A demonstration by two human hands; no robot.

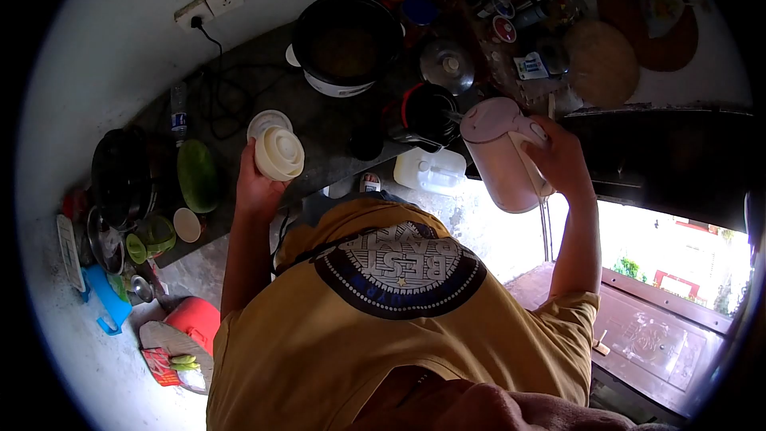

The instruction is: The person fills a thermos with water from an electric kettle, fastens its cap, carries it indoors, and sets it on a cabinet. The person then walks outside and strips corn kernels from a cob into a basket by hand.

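Note:
My right hand [558, 158] is wrapped round the handle of a pale pink kettle [503, 160], which is tilted. Water runs from its spout into a dark pot with a red rim [427, 116] on the counter. In my left hand [263, 169] is a cream plastic container [279, 153], with a round white lid [270, 122] against it, held off the counter. Just behind the pot lies a glass lid with a knob [447, 66].
A large black cooker [347, 40] stands at the back of the dark counter [315, 148]. Jars and round boards [600, 64] are at the back right. On the left are a bottle [178, 112], a green melon [197, 175], a cup [187, 225] and dark pans [116, 175].

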